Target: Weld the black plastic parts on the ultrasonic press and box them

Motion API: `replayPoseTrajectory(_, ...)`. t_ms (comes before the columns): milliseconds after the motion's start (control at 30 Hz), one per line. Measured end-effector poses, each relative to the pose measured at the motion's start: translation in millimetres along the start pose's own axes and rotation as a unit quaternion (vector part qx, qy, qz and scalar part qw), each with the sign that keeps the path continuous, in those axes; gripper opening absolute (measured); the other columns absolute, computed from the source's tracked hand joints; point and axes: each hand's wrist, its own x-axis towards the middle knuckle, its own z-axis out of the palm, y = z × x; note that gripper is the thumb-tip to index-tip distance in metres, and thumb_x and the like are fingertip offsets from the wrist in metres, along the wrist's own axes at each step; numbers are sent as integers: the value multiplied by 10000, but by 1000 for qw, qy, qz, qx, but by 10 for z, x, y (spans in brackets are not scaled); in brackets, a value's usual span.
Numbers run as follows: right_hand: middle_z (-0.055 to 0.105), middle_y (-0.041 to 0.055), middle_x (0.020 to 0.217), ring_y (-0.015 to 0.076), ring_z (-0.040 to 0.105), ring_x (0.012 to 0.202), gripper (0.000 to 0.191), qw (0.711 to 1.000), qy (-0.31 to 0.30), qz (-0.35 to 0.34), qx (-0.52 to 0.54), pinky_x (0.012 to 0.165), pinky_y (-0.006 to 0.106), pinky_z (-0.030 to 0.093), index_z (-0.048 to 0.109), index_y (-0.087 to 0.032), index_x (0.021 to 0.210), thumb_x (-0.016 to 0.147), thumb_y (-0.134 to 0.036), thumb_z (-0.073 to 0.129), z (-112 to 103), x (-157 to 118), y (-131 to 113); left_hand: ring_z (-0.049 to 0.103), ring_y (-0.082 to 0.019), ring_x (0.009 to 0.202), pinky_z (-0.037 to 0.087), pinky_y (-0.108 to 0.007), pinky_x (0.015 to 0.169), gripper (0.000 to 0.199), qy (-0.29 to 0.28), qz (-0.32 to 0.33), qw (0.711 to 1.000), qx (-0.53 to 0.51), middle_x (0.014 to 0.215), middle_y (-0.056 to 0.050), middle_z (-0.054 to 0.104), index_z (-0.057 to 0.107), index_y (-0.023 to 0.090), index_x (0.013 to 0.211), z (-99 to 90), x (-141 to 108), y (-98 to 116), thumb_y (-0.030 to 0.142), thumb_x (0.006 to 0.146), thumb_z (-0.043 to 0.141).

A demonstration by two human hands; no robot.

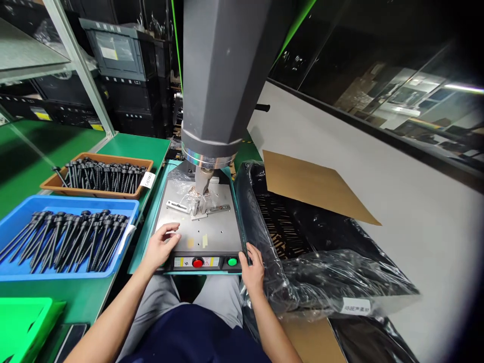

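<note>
My left hand [163,246] hovers over the front left part of the metal plate [215,234], fingers curled apart and holding nothing. At the plate's front right corner is my right hand [252,266], its fingers apart around the edge beside the green button [232,261]. A red button [197,262] sits between the hands on the front panel. Above the plate hangs a large grey machine head [215,75], whose metal tip [203,179] reaches down to a small fixture [198,207] partly wrapped in clear plastic.
On the left stand a brown tray [96,193] and a blue tray [71,275], both with several black bolt-like parts, and a green tray [26,327]. To the right, a plastic-lined box [260,222] holds dark parts beneath a cardboard sheet [317,184].
</note>
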Motion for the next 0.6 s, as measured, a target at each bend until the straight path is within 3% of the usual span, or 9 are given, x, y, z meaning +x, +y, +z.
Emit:
replayPoseTrajectory(67, 618, 147, 1212, 245, 624, 1069, 399, 999, 15, 15, 48, 956, 437, 514, 626, -176, 1177, 881, -440, 579, 62, 61, -159, 579, -268, 1174, 529, -414, 922, 362, -35, 29, 998, -33, 1342, -142, 564, 645, 194, 1080, 101, 110, 89, 433, 809, 667)
replayPoseTrajectory(167, 690, 114, 1082, 218, 663, 967, 363, 989, -23, 61, 135, 917, 392, 524, 645, -186, 1139, 849, -404, 632, 210, 146, -405, 505, -286, 1278, 511, -424, 949, 403, -76, 39, 994, -64, 1491, -141, 417, 628, 217, 1149, 231, 272, 176, 413, 802, 683)
replayPoseTrajectory(267, 727, 70, 949, 201, 678, 901, 283, 974, -78, 93, 190, 878, 338, 529, 686, -205, 1048, 801, -343, 699, 390, 223, -646, 548, -274, 1236, 489, -445, 980, 492, -100, 19, 990, -93, 1448, -141, 473, 589, 238, 1240, 337, 409, 210, 419, 794, 692)
replayPoseTrajectory(433, 728, 27, 773, 173, 682, 735, 124, 934, -182, 139, 274, 743, 292, 552, 698, -199, 891, 786, -265, 701, 680, 376, -1040, 624, -265, 1118, 487, -456, 966, 560, -54, 4, 990, -131, 1242, -135, 640, 580, 189, 1249, 445, 569, 228, 442, 766, 706)
replayPoseTrajectory(600, 708, -2, 717, 123, 651, 658, 94, 921, -182, 149, 310, 662, 223, 526, 688, -192, 870, 777, -183, 674, 949, 624, -1325, 659, -259, 1013, 526, -438, 880, 555, -6, -10, 989, -151, 1163, -145, 679, 636, 147, 1160, 485, 661, 299, 514, 749, 704)
